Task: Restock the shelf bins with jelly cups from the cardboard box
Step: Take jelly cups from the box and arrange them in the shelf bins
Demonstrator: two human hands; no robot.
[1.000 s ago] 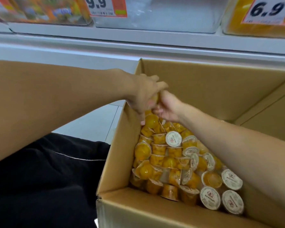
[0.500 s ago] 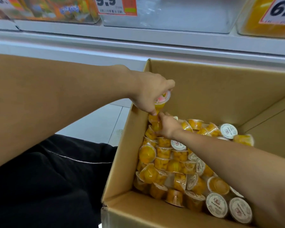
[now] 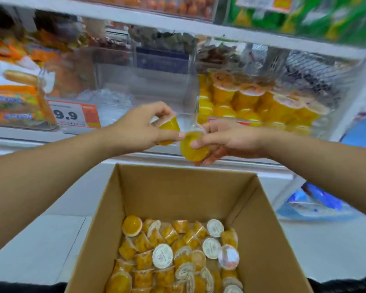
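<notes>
Jelly cups, one pinched in each hand's fingers, hover before a "9.9" price tag.

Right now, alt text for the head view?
Two bare hands, raised in front of clear shelf bins, each hold a yellow jelly cup: the left hand grips one jelly cup, the right hand a second cup. Below them, an open cardboard box holds many more cups; a bin of yellow cups sits behind the right hand.
</notes>
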